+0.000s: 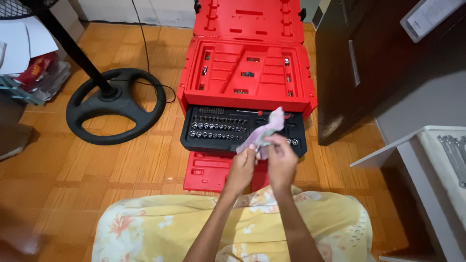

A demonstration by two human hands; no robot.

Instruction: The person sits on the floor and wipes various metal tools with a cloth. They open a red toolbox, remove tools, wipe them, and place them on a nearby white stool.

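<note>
Both my hands are raised over my lap and pinch a pale pink cloth (267,128). My left hand (242,165) grips its lower left part, my right hand (280,156) its lower right, and the cloth's tip sticks up above them. Whether a small part sits inside the cloth is hidden. Just beyond my hands lies a black drawer tray (194,138) full of several chrome sockets and bits, pulled out of an open red tool case (245,73). A lower red drawer (206,172) shows under the black tray.
A black fan base (115,104) with its pole and cable stands on the wooden floor to the left. A dark cabinet (359,63) rises on the right. A white shelf (437,165) with several metal wrenches is at the right edge. Papers lie far left.
</note>
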